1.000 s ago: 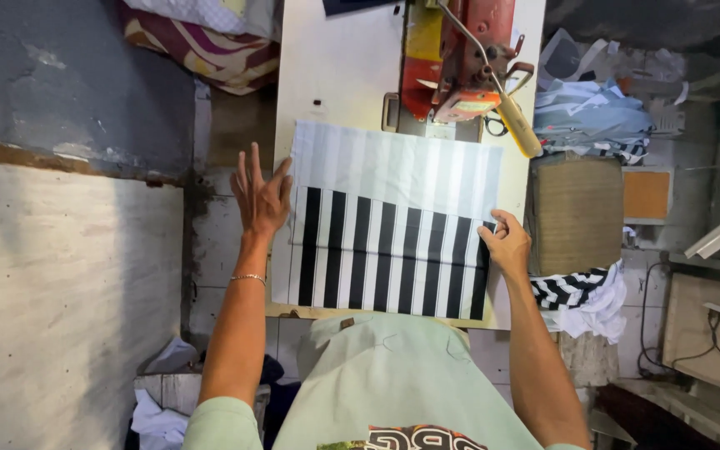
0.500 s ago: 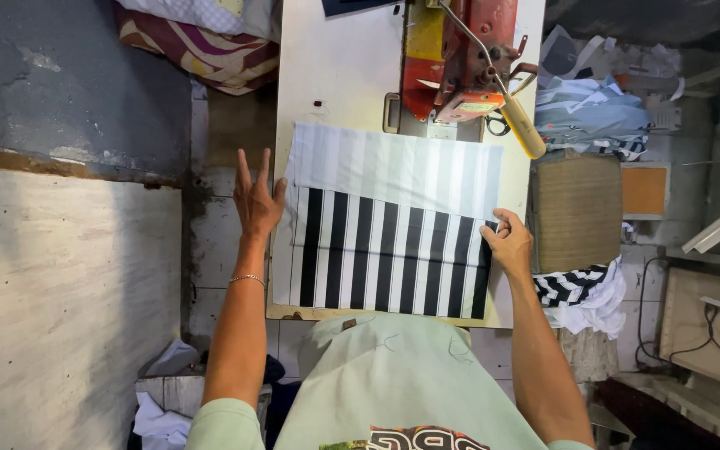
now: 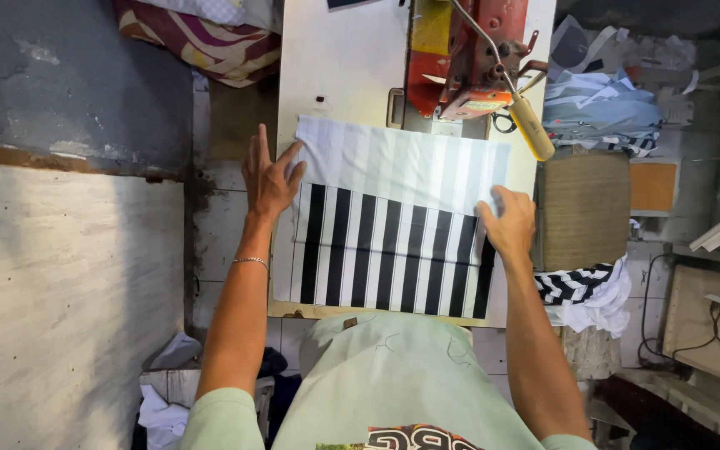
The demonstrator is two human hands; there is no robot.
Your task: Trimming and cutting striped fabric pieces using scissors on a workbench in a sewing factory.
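Striped cloth [image 3: 389, 250] lies flat on the white table [image 3: 335, 75], its far part folded back pale. Left hand [image 3: 268, 179] rests open at its left edge; right hand [image 3: 507, 225] presses its right edge, fingers curled. Beyond stands a red sewing machine [image 3: 468, 58].

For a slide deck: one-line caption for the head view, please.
Both hands, left hand and right hand, press the striped fabric flat beside a red sewing machine.
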